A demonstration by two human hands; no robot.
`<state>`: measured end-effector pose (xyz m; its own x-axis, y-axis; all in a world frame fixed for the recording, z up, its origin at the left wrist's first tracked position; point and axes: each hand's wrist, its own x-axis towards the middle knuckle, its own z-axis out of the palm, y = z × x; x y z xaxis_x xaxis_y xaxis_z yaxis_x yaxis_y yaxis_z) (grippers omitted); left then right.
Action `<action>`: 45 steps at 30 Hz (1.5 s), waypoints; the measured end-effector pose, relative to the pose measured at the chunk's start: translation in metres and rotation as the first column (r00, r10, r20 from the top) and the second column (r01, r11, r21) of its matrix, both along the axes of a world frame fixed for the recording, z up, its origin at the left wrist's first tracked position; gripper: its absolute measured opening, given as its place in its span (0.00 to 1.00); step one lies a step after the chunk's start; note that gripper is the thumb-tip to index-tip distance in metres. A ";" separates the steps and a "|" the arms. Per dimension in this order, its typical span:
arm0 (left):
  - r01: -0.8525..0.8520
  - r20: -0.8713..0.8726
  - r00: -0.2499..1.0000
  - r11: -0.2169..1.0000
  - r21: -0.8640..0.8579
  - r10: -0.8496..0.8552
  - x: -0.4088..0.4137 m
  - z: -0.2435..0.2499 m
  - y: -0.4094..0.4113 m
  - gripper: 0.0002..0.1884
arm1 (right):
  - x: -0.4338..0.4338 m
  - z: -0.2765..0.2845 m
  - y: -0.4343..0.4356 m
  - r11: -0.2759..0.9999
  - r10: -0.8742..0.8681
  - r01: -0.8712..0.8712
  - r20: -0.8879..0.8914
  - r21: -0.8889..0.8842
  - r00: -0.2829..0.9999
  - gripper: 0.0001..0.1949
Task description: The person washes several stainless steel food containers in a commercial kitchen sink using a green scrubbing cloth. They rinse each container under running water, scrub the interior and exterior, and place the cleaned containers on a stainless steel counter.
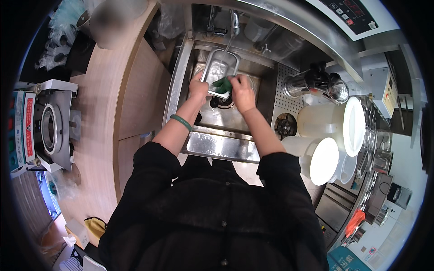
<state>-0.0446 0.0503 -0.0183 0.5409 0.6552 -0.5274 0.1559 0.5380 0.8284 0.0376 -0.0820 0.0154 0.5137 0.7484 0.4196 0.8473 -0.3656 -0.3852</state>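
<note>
My left hand (pixel 199 88) grips the near left rim of a rectangular stainless steel pan (pixel 209 64), tilted over the sink. In my right hand (pixel 242 92) is a dark green scouring pad (pixel 222 85), pressed at the pan's near end. Water (pixel 228 44) runs from the curved faucet (pixel 234 21) into the pan, and some liquid shows inside. Below them lies the stainless steel sink (pixel 234 118), with a round drain fitting (pixel 225 102) partly hidden by the pan. A green bangle (pixel 181 122) circles my left wrist.
Right of the sink is a perforated drainboard (pixel 285 79) with metal vessels (pixel 295 86). Large white plastic buckets (pixel 320 118) stand nearer me. A wooden counter (pixel 98 111) runs along the left, bearing a sealing machine (pixel 51 128). A control panel (pixel 352 15) sits at upper right.
</note>
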 end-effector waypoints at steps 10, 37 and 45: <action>0.168 0.025 0.986 0.959 -0.230 -0.166 -0.017 0.007 0.008 0.30 | 0.062 0.018 0.019 0.841 -0.062 0.476 -0.829 0.257 0.556 0.11; 0.139 0.127 0.989 0.777 -0.614 -0.076 -0.002 0.005 -0.024 0.21 | -0.004 0.016 -0.027 0.929 -0.347 0.326 -0.718 -0.174 0.603 0.25; 0.069 0.212 0.977 0.930 -0.360 0.009 -0.001 0.036 -0.035 0.27 | 0.004 -0.002 -0.014 0.945 -0.190 0.323 -0.885 -0.048 0.426 0.25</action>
